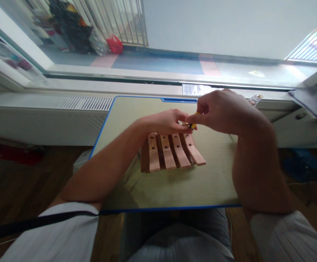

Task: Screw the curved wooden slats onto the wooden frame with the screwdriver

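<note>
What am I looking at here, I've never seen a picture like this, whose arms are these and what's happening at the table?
There's no machine here, just one person's bare hands. The only picture comes from a camera worn on that person's head, looking forward and down, so you see their own arms reaching ahead.

Below is a table with a blue edge, and beyond it a window. At the table is a wooden piece with four pale strips. The left hand is at its far end. The right hand grips something yellow and black, mostly hidden, so I can't tell what it is.
</note>
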`<state>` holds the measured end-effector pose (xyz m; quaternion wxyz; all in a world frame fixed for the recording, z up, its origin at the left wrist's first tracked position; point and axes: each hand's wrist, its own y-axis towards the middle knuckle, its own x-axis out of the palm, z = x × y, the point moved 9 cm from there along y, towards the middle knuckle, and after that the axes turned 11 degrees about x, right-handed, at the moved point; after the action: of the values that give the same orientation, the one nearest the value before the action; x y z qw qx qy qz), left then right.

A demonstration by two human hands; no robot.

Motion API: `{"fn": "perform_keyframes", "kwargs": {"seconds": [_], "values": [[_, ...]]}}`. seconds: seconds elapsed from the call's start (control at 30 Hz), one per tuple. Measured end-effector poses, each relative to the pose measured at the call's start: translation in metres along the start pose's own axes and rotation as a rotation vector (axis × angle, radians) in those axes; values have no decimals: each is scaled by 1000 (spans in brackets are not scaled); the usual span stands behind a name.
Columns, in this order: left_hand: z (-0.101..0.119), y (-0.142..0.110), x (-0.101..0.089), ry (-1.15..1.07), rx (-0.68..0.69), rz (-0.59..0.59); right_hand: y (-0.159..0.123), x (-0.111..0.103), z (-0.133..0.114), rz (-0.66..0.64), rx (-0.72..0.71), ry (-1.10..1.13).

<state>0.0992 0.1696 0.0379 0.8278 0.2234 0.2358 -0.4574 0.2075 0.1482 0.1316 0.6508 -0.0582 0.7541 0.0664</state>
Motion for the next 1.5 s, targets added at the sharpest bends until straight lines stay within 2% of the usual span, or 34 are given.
{"fn": "perform_keyframes", "kwargs": {"seconds": [0.27,0.47,0.73,0.83,1.0,1.37,1.5], "values": [[-3,3,1,15,32,-6,-6,1,-5,-116,-57,55],[-2,2,3,-44,29,-15,-5,2,-5,-87,-21,-5],[2,-1,0,-8,3,-6,3,2,1,6,63,-55],[0,-1,0,-15,-11,-3,3,2,1,-25,40,-22],[2,2,1,15,56,-14,-2,3,-4,-124,-64,58],[4,1,-1,34,34,-19,2,2,2,-22,39,-48],[1,2,0,16,39,-6,2,2,3,-42,32,-20]]}}
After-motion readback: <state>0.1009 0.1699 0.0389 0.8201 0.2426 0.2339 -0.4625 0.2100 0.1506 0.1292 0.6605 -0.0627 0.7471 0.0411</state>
